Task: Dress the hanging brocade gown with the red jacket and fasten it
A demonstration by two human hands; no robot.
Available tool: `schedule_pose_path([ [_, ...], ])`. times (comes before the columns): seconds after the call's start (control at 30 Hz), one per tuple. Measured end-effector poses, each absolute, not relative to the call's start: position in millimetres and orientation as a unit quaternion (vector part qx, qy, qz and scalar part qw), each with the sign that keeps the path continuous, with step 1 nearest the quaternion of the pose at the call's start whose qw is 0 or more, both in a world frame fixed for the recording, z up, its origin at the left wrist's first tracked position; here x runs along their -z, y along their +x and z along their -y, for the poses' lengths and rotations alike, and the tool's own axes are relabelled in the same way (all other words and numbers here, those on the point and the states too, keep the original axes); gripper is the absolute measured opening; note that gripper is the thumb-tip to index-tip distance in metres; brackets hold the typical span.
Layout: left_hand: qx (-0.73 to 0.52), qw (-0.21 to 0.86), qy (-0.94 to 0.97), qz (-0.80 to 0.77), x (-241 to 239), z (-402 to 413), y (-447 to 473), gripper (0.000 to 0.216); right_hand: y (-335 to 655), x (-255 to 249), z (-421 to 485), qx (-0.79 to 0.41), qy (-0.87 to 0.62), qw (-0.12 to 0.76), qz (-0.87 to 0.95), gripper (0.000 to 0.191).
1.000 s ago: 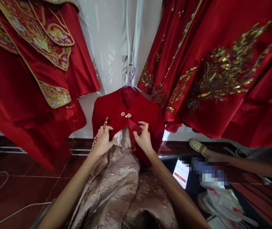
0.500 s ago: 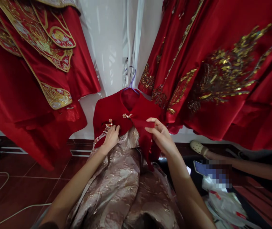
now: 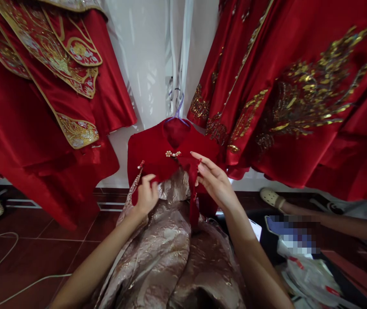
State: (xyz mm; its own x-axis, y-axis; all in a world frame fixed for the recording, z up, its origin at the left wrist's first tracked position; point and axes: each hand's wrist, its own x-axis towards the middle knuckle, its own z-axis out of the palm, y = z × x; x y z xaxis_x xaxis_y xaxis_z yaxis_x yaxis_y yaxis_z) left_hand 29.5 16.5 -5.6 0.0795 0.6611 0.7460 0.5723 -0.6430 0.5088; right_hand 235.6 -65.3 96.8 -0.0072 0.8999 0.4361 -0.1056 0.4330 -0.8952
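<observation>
Now left hand [image 3: 147, 196] lower, near jacket hem [image 3: 166, 174]

Pale cable [image 3: 45, 278] on red tiles [image 3: 50, 255]

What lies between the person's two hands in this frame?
In the head view, shiny pale fabric shows between the left hand and right hand, along with part of the red jacket, whose edge the right hand holds.

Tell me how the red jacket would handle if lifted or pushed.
The jacket is probably floppy: its front edge folds back at the right hand. Pushed, it would likely swing, since it hangs from a hanger. Its clasp might snag, being bumpy with beads.
</observation>
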Motion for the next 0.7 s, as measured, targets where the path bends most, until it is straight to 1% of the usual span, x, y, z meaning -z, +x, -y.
schedule_pose_path([
  [0.07,-0.373,0.088,0.85,-0.362,3.9,-7.3,48.4,0.031,237.2,-96.9,66.1,-0.392,-0.343,0.631,0.575,0.041],
  [0.13,-0.251,0.102,0.906,-0.325,4.9,-2.0,60.1,0.043,239.4,-96.8,66.3,-0.375,-0.349,0.639,0.574,0.039],
  [0.2,-0.212,0.1,0.918,-0.321,5.7,0.3,63.5,0.055,239.6,-95.9,65.3,-0.369,-0.354,0.632,0.583,0.036],
  [0.23,-0.21,0.106,0.918,-0.32,5.1,0.7,62.6,0.057,238.5,-95.1,64.4,-0.369,-0.355,0.625,0.589,0.034],
  [0.27,-0.211,0.121,0.918,-0.312,3.4,0.8,60.5,0.054,236.5,-93.8,63.2,-0.369,-0.357,0.617,0.596,0.032],
  [0.37,-0.262,0.194,0.904,-0.277,-6.9,-2.6,49.8,0.028,227.4,-88.6,59.0,-0.371,-0.361,0.588,0.622,0.025],
  [0.43,-0.356,0.215,0.86,-0.295,-14.8,-10.1,41.1,0.018,221.5,-84.9,56.3,-0.372,-0.365,0.57,0.635,0.023],
  [0.5,-0.479,0.184,0.78,-0.36,-19.0,-23.2,32.3,0.014,217.5,-82.1,54.0,-0.37,-0.371,0.562,0.64,0.023],
  [0.57,-0.566,0.139,0.697,-0.418,-17.6,-40.4,24.5,0.021,215.0,-80.7,51.3,-0.366,-0.374,0.563,0.639,0.023],
  [0.6,-0.587,0.132,0.672,-0.433,-15.1,-49.4,21.3,0.027,213.9,-80.5,49.4,-0.366,-0.373,0.563,0.64,0.024],
  [0.63,-0.593,0.144,0.661,-0.437,-12.0,-57.8,19.0,0.032,212.4,-80.5,46.9,-0.367,-0.371,0.563,0.641,0.024],
  [0.7,-0.588,0.204,0.657,-0.425,-5.7,-71.1,16.7,0.034,207.7,-80.4,39.3,-0.372,-0.363,0.559,0.645,0.026],
])
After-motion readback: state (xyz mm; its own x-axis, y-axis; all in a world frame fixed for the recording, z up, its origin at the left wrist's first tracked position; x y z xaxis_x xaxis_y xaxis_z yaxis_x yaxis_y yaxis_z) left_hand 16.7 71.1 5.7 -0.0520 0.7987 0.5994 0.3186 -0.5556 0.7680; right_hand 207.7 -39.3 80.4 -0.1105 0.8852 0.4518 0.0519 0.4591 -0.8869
